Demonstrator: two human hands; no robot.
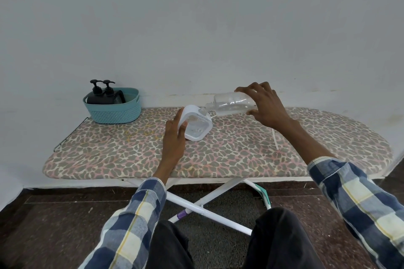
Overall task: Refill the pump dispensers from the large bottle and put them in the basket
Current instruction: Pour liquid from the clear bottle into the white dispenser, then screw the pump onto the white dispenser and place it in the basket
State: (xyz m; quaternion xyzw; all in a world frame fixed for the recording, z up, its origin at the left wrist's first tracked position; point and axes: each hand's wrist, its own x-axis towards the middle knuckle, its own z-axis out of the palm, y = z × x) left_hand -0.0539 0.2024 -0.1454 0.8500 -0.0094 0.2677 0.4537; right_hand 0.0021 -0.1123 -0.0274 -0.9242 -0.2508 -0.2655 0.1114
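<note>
My left hand [175, 135] grips the left side of a white, square-bodied dispenser [197, 125] with a clear window, which stands tilted on the ironing board [218, 150]. My right hand [267, 105] holds a large clear plastic bottle [231, 102] tipped nearly flat, its mouth at the dispenser's top opening. The bottle looks almost empty. At the board's back left, a teal basket [113, 113] holds two black pump dispensers [101, 91].
The board has a leopard-print cover and stands against a pale wall. A thin white tube [275, 140], lies on the board under my right forearm. White crossed legs [203, 203] stand below, over a dark stone floor.
</note>
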